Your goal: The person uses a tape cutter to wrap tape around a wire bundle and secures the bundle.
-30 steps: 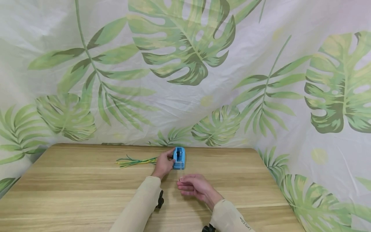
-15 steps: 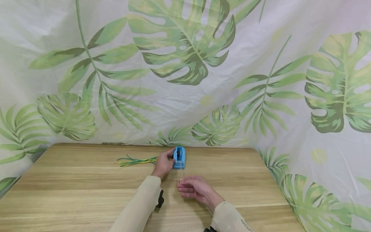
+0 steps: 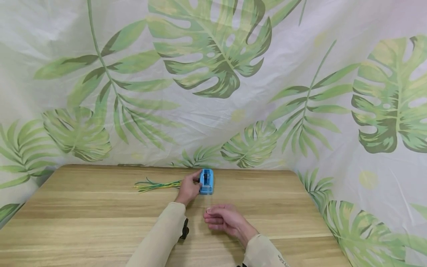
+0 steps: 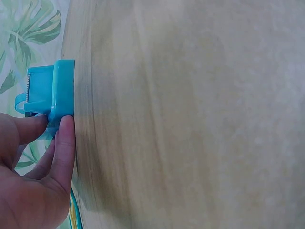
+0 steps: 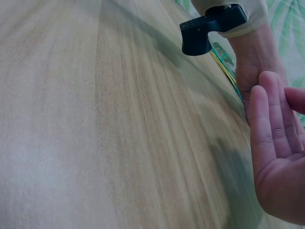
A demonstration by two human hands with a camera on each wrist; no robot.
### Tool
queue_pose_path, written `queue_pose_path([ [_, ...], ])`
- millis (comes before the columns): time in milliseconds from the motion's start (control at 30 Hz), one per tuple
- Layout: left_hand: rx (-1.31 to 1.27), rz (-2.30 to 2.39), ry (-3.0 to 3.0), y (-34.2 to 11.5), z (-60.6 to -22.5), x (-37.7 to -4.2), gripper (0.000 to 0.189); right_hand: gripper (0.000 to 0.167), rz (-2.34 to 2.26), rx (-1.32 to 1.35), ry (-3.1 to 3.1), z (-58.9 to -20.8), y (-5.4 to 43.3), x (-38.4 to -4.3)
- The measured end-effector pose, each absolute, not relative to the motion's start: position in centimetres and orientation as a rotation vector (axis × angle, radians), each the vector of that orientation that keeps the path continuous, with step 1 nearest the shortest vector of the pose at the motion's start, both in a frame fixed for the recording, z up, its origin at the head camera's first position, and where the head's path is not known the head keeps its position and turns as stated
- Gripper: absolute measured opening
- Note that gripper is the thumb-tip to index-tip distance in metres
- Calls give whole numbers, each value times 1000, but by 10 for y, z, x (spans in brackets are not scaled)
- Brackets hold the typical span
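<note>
1. Tape dispenser (image 3: 207, 182): a small blue one, it stood on the table (image 3: 100, 215) at the left hand's fingertips, ahead of the right hand.
2. Left hand (image 3: 189, 190): it gripped the dispenser from its left side, thumb and fingers against the blue body. The left wrist view showed the thumb near the toothed edge (image 4: 28, 87) and a finger low on the body, beside the tabletop.
3. Right hand (image 3: 225, 217): nearer the person, it pinched the end of a clear strip of tape (image 3: 209, 201) between thumb and forefinger, the other fingers lying together below.
4. Tape: the strip ran from the front of the dispenser to the right hand's fingertips.
5. Thin strands (image 3: 156, 185): a green and yellow bundle lay to the left of the left hand, one end hidden behind it.
6. Beyond both hands, a pale cloth (image 3: 213, 118) printed with green leaves hung behind the table. Behind the left hand, a black device (image 3: 184, 229) sat at the cuff of a beige sleeve (image 3: 160, 233).
</note>
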State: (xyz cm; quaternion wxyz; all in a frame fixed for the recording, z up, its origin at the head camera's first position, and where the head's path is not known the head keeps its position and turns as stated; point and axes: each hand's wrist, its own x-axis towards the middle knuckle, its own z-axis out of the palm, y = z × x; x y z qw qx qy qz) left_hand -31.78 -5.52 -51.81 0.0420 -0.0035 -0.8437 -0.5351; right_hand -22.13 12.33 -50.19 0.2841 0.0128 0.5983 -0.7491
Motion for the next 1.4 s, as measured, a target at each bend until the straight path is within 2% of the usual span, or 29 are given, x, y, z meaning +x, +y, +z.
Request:
queue_pose_path([
  [567,-14,-1605,-2593,-54,-516,-316,57,24,-1999,24,1600,-499,126,-217],
  [1400,-25,-1607,-2562,-54,-518,-317,56,30,-2005,22,1604,-501,125,-210],
])
